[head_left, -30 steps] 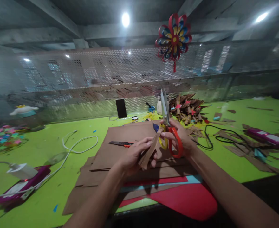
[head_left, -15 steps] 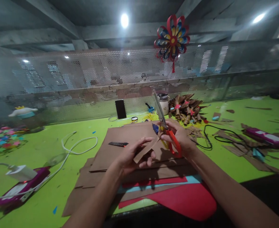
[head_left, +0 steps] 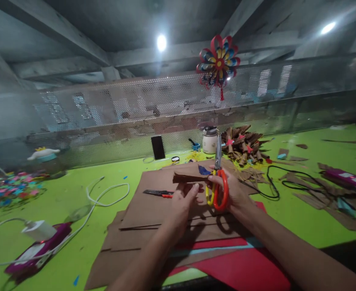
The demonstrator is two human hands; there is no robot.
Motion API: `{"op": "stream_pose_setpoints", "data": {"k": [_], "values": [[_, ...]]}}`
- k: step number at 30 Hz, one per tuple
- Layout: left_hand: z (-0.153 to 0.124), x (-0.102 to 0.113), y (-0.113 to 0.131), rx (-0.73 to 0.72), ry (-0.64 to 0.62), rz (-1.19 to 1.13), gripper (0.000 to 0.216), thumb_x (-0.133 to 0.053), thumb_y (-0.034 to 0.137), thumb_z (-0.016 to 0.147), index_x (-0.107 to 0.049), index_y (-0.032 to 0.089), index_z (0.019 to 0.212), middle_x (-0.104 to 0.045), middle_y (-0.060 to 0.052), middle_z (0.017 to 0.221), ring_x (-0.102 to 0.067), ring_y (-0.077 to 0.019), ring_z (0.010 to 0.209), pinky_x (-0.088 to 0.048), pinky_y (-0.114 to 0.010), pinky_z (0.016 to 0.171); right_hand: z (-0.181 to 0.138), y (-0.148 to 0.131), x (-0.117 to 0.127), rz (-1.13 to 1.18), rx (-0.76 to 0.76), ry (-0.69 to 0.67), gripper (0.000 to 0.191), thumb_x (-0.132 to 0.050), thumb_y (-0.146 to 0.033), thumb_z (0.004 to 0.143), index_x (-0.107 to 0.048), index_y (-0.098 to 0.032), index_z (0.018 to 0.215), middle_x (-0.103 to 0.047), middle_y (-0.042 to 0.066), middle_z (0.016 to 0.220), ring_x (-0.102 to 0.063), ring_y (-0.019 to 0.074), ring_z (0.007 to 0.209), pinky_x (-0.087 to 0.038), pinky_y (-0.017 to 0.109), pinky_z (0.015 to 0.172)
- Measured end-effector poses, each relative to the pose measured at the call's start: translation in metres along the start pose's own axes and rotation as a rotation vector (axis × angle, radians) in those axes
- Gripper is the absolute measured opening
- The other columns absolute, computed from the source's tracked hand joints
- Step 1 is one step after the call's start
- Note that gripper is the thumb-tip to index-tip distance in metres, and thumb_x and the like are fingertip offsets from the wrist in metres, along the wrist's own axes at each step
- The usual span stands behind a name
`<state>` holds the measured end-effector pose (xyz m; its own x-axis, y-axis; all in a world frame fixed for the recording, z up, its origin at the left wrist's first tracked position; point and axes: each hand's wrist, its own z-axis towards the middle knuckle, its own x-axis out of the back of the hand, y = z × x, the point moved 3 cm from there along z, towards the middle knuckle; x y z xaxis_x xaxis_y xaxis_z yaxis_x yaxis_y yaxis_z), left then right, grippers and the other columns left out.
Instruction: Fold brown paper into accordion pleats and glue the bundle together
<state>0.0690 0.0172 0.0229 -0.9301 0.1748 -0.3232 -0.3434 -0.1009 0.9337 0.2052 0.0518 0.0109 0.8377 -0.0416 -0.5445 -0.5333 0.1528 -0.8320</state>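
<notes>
In my right hand [head_left: 234, 190] is a pair of scissors [head_left: 221, 190] with orange and yellow handles, blades pointing up and together. The thumb and fingers of that hand also pinch one end of a folded brown paper strip [head_left: 190, 178], which sticks out to the left. My left hand [head_left: 184, 200] is just below the strip, its fingers loosely curled and apart; whether they touch the paper I cannot tell. Beneath both hands lies a stack of brown paper sheets [head_left: 138, 206]. A black-bladed cutter [head_left: 158, 193] rests on the stack, and a blue scrap [head_left: 204, 169] lies behind the strip.
Red paper [head_left: 241, 270] hangs at the table's front edge. A pile of brown paper pieces [head_left: 244, 145] stands beside a white jar [head_left: 210, 141]. White cable [head_left: 105, 197] and a purple power strip [head_left: 41, 250] lie left; black cable [head_left: 275, 186] lies right.
The scissors have swung from leaning left to upright. The brown strip, before slanting down across my left palm, now points left above that hand. The view has shifted slightly.
</notes>
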Motion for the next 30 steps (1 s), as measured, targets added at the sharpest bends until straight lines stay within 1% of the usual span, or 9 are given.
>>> {"op": "stream_pose_setpoints", "data": {"k": [3, 6, 11, 15, 18, 21, 24, 28, 30], "values": [[0.004, 0.009, -0.003, -0.004, 0.081, 0.016, 0.034, -0.065, 0.034, 0.071, -0.055, 0.017, 0.099, -0.061, -0.007, 0.094, -0.058, -0.0154, 0.08, -0.046, -0.022, 0.057, -0.009, 0.009, -0.009, -0.049, 0.005, -0.02, 0.05, -0.071, -0.021, 0.056, -0.052, -0.02, 0.101, -0.055, -0.006, 0.061, -0.054, 0.0103, 0.05, -0.04, 0.019, 0.043], [0.008, 0.017, -0.004, 0.009, 0.133, 0.012, 0.032, -0.064, 0.03, 0.071, -0.053, 0.017, 0.098, -0.061, -0.006, 0.095, -0.058, -0.0133, 0.073, -0.046, -0.021, 0.053, -0.016, 0.016, -0.015, -0.074, -0.029, -0.054, 0.052, -0.072, -0.021, 0.055, -0.051, -0.019, 0.102, -0.053, -0.007, 0.058, -0.053, 0.0102, 0.05, -0.039, 0.02, 0.045], [0.01, 0.022, -0.004, 0.048, 0.15, -0.047, 0.026, -0.059, 0.018, 0.07, -0.053, 0.017, 0.095, -0.062, -0.004, 0.088, -0.057, -0.0111, 0.065, -0.047, -0.02, 0.051, -0.024, 0.019, -0.022, -0.11, -0.098, -0.116, 0.051, -0.073, -0.023, 0.055, -0.049, -0.02, 0.1, -0.052, -0.008, 0.057, -0.051, 0.009, 0.047, -0.038, 0.02, 0.046], [0.013, 0.026, -0.007, 0.098, 0.185, -0.135, 0.014, -0.054, 0.018, 0.074, -0.055, 0.014, 0.087, -0.062, -0.005, 0.079, -0.057, -0.0113, 0.062, -0.049, -0.022, 0.052, -0.027, 0.02, -0.022, -0.164, -0.068, -0.087, 0.052, -0.075, -0.024, 0.052, -0.05, -0.021, 0.097, -0.05, -0.009, 0.056, -0.049, 0.008, 0.047, -0.039, 0.019, 0.047], [0.014, 0.028, -0.007, 0.073, 0.174, -0.156, 0.013, -0.052, 0.02, 0.076, -0.055, 0.012, 0.086, -0.062, -0.005, 0.076, -0.058, -0.0129, 0.063, -0.05, -0.023, 0.053, -0.028, 0.022, -0.02, -0.187, -0.082, -0.098, 0.053, -0.075, -0.025, 0.053, -0.05, -0.021, 0.1, -0.053, -0.007, 0.061, -0.053, 0.0095, 0.051, -0.04, 0.02, 0.047], [0.016, 0.031, -0.006, 0.074, 0.182, -0.143, 0.014, -0.052, 0.022, 0.076, -0.056, 0.012, 0.086, -0.061, -0.005, 0.072, -0.058, -0.0125, 0.058, -0.048, -0.021, 0.046, -0.03, 0.024, -0.019, -0.155, -0.124, -0.138, 0.054, -0.074, -0.026, 0.057, -0.049, -0.021, 0.104, -0.053, -0.006, 0.061, -0.056, 0.0118, 0.053, -0.042, 0.021, 0.046], [0.02, 0.039, -0.007, 0.097, 0.25, -0.138, 0.013, -0.051, 0.023, 0.076, -0.056, 0.011, 0.08, -0.06, -0.004, 0.067, -0.057, -0.0114, 0.053, -0.046, -0.019, 0.041, -0.032, 0.023, -0.02, -0.124, -0.147, -0.169, 0.054, -0.072, -0.025, 0.059, -0.049, -0.022, 0.107, -0.054, -0.006, 0.062, -0.057, 0.0121, 0.053, -0.044, 0.022, 0.047], [0.027, 0.054, -0.006, 0.098, 0.37, -0.145, 0.008, -0.053, 0.019, 0.073, -0.055, 0.012, 0.07, -0.057, -0.001, 0.059, -0.056, -0.0093, 0.048, -0.048, -0.018, 0.043, -0.034, 0.022, -0.021, -0.153, -0.166, -0.171, 0.055, -0.073, -0.024, 0.057, -0.05, -0.021, 0.107, -0.053, -0.007, 0.061, -0.055, 0.0105, 0.05, -0.043, 0.021, 0.045], [0.029, 0.059, -0.004, 0.092, 0.401, -0.147, 0.006, -0.054, 0.017, 0.072, -0.055, 0.012, 0.068, -0.057, -0.001, 0.057, -0.056, -0.0088, 0.048, -0.047, -0.017, 0.043, -0.035, 0.022, -0.022, -0.157, -0.176, -0.185, 0.056, -0.074, -0.025, 0.056, -0.05, -0.021, 0.107, -0.053, -0.007, 0.06, -0.056, 0.0113, 0.051, -0.044, 0.021, 0.045]]}}
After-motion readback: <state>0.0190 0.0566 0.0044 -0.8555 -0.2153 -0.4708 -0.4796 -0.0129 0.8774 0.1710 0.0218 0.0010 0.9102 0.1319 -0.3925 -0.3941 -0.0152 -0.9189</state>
